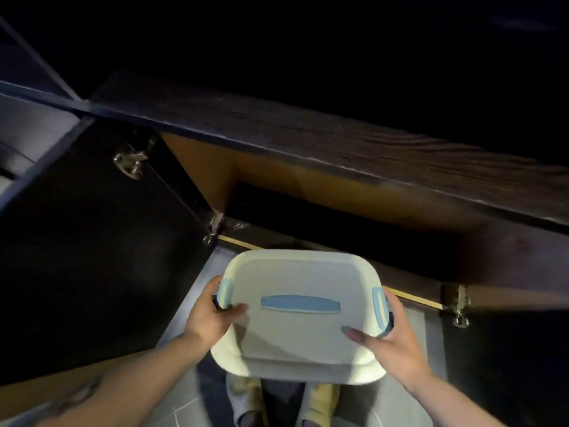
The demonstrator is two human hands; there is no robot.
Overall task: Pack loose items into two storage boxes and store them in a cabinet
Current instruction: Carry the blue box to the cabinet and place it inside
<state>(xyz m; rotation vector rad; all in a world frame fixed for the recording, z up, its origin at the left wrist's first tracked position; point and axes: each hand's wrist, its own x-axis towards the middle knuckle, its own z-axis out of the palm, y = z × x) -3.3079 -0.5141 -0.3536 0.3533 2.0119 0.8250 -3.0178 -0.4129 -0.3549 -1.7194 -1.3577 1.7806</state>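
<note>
box: you hold the pale storage box [297, 315], lid on, above the floor [409, 392] before the open cabinet [308, 192] | left hand [212, 315]: fingers curled on its left side, thumb on lid | right hand [388, 337]: same on right side

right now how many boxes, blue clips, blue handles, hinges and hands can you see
box: 1
blue clips, left and right: 2
blue handle: 1
hinges: 3
hands, left hand and right hand, each gripping a side of the box: 2
total: 9
</note>
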